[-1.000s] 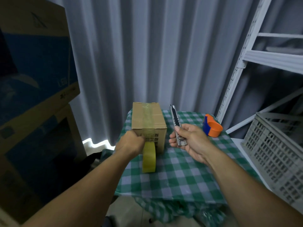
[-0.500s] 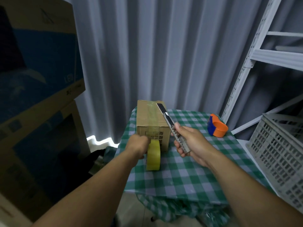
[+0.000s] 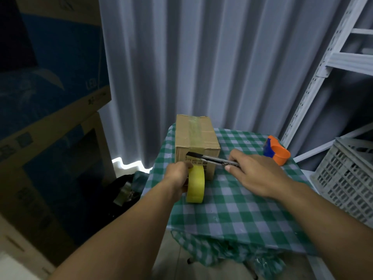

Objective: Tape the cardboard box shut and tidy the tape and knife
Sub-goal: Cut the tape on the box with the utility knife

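Note:
A small cardboard box (image 3: 203, 136) stands on the checked table, with a strip of clear tape running along its top seam and down the near face. My left hand (image 3: 178, 175) grips a yellow tape roll (image 3: 196, 184) upright just in front of the box. My right hand (image 3: 255, 171) holds a utility knife (image 3: 210, 159) level, its blade tip against the box's near face just above the roll, where the tape comes down.
The green and white checked tablecloth (image 3: 238, 207) covers a small table. An orange and blue tape dispenser (image 3: 276, 151) sits at the far right corner. A white plastic crate (image 3: 349, 176) and white shelving (image 3: 314, 81) stand right. Large cardboard boxes (image 3: 46, 110) are stacked left.
My right hand has swung the knife from pointing up to lying level, and brought its tip across to the box's near face. My left hand stays on the tape roll.

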